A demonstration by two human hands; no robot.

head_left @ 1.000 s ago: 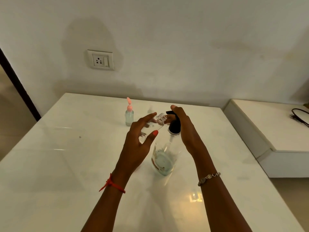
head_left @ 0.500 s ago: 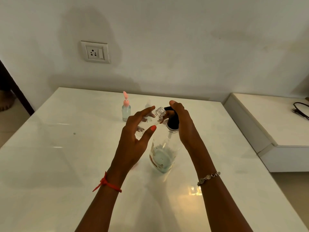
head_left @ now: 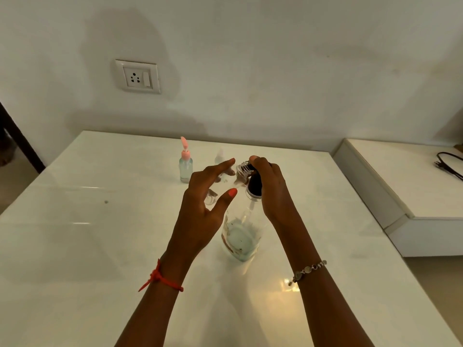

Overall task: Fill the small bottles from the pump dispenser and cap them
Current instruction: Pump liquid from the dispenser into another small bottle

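Note:
A clear pump dispenser (head_left: 241,240) with pale liquid and a black pump head (head_left: 254,185) stands mid-table. My right hand (head_left: 270,186) curls over the pump head from the right, fingers on top. My left hand (head_left: 204,209) holds a small clear bottle (head_left: 225,181) tilted between thumb and fingers, its threaded open mouth right at the pump's nozzle. A second small bottle (head_left: 186,167), capped with a pink pump top, stands upright farther back to the left.
The white glossy table (head_left: 87,234) runs to the wall behind. A lower white ledge (head_left: 400,184) at the right carries a black cable (head_left: 448,165). A wall socket (head_left: 137,76) sits above the table's back left.
The camera view has shifted a little, so the scene sits slightly differently in frame. Both hands keep the same hold on the small bottle and the pump head.

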